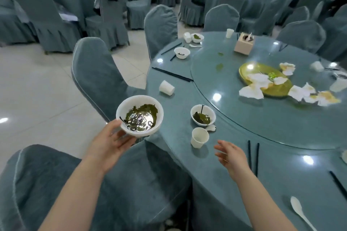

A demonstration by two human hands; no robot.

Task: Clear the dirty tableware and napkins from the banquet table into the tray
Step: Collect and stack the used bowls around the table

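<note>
My left hand (110,140) holds a white bowl (139,116) with green leaves and liquid, off the table's left edge above a chair. My right hand (230,155) hovers with fingers spread, empty, just right of an upright white paper cup (199,137). Behind that cup stands a second white bowl (202,114) with green leaves, and a white spoon (211,128) lies beside it. Black chopsticks (253,157) lie to the right of my right hand. On the glass turntable, crumpled napkins (304,93) surround a yellow plate (266,78). No tray is in view.
A tipped paper cup (166,87), more chopsticks (172,74), further bowls (181,52), a tissue box (244,43) and a white spoon (298,210) lie around the round table (216,184). Covered chairs (97,78) ring it closely; other tables stand behind.
</note>
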